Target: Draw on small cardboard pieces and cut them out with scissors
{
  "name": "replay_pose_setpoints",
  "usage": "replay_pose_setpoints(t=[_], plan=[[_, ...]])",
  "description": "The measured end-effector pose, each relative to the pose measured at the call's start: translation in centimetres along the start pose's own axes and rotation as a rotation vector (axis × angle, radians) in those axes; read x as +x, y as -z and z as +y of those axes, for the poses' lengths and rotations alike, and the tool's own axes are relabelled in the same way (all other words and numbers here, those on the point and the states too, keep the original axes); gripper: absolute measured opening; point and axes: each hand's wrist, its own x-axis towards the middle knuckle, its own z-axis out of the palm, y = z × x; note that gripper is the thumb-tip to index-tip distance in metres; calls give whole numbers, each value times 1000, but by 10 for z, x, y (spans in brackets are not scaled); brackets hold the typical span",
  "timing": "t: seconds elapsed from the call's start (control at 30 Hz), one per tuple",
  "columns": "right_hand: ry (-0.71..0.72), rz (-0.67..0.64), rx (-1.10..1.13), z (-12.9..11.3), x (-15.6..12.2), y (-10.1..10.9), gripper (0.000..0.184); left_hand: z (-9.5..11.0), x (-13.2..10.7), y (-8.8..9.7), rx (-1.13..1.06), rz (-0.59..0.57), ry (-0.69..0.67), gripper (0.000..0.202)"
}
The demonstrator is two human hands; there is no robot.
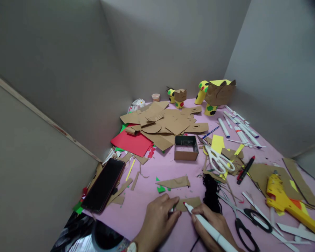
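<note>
A small brown cardboard piece lies flat near the table's front edge. My left hand has its fingers and thumb closed at the piece's left end, and a small white bit shows between them, too hidden to name. In my right hand is a white marker, uncapped, its red tip at the cardboard's surface. Just behind lies a tapered cardboard scrap with green paper bits. Black yarn is bundled beside my right hand, close to black-handled scissors.
A phone lies left. Behind are an open cardboard box frame, white scissors, red paper and stacked cardboard. A yellow glue gun and rolled white tubes sit right; yellow spotted figures stand at the back.
</note>
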Motion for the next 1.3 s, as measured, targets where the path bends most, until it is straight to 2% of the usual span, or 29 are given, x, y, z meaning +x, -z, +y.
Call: replay_pose_setpoints(t=[0.73,1.3], plan=[[22,2,-17,2,0,-2,11,-2,1,-2,10,43,-41,26],[-41,87,-48,-2,-3,8,16,-3,1,-4,56,36,-82,29]])
